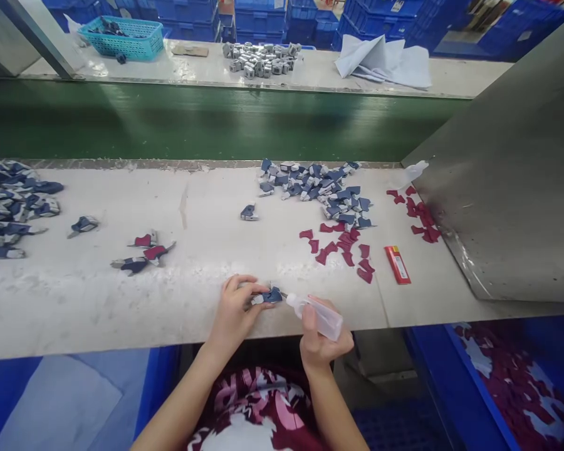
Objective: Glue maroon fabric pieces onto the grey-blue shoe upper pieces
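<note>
Near the front edge of the table, my left hand (235, 308) pinches a small blue and white plastic part (273, 295) between thumb and fingers. In my right hand (323, 344) is a clear squeeze bottle (326, 321), tilted so its thin nozzle meets or nearly meets the right end of that part. Ahead and to the right lie loose dark red pieces (346, 240). Behind them is a pile of similar blue and white parts (317, 181), with one single part (249, 213) apart from it. Parts with red pieces on them (155, 252) rest to the left.
A larger heap of blue and white parts (14, 194) covers the far left. At right are a red packet (397, 265), more red pieces (423, 216) and a slanted metal panel (512, 188). Beyond the green belt (192, 119) stand a turquoise basket (122, 47) and grey parts (261, 59).
</note>
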